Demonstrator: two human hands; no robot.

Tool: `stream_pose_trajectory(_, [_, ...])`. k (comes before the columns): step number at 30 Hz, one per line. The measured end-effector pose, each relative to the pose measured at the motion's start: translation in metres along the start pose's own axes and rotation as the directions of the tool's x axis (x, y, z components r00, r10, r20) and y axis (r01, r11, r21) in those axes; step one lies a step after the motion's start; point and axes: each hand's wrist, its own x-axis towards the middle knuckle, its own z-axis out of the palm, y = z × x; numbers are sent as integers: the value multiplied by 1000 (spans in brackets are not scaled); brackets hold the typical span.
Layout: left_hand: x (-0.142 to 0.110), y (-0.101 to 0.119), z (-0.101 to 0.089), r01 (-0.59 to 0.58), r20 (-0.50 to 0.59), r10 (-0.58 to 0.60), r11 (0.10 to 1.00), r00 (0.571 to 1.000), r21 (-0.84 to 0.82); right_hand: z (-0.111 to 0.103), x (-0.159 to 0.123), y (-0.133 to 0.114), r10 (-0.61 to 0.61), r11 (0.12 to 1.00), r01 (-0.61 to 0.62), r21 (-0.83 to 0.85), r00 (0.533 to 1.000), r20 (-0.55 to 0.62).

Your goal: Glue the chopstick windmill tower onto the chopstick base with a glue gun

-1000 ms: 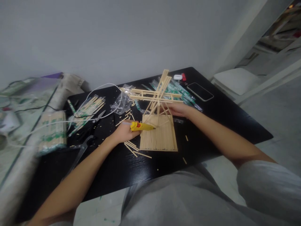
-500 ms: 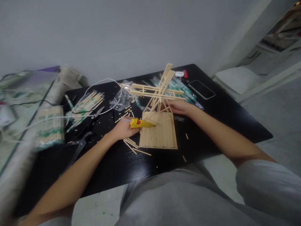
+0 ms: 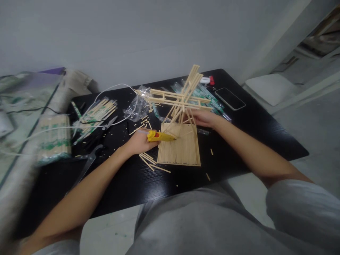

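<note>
A frame of crossed wooden sticks [image 3: 180,101] stands on a square mat of glued sticks [image 3: 179,150] on the black table [image 3: 239,141]. My left hand [image 3: 139,141] grips a yellow glue gun [image 3: 159,136], and its nozzle points at the foot of the frame. On the right, my right hand [image 3: 203,118] is closed round the frame's lower sticks and holds it upright. A white cord [image 3: 111,95] runs away from the gun to the left.
Loose cut sticks [image 3: 150,163] lie by the mat. Scissors [image 3: 107,127], pliers [image 3: 89,164] and packs of wrapped chopsticks [image 3: 97,115] lie to the left. A crumpled plastic bag [image 3: 136,109] and a phone [image 3: 230,99] sit farther back.
The view has shifted slightly. Both hands keep their grips, and the glue gun's tip stays at the base of the stick frame.
</note>
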Motion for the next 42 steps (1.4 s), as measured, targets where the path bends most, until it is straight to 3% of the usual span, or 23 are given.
stream_pose_trajectory(25, [0,-1,0,-37,-3,37,999,999,6,-2,2,1,-34,999,34,-26,999,-11])
stream_pose_trajectory(35, [1,-7,3,-48,-12,48,999,999,-3,1,-4,-1,-48,997,42,-66,995,-88])
stream_pose_trajectory(42, [1,-2,4,21,28,-21,1000,999,9,-3,-4,0,-48,996,41,-74,994,-97])
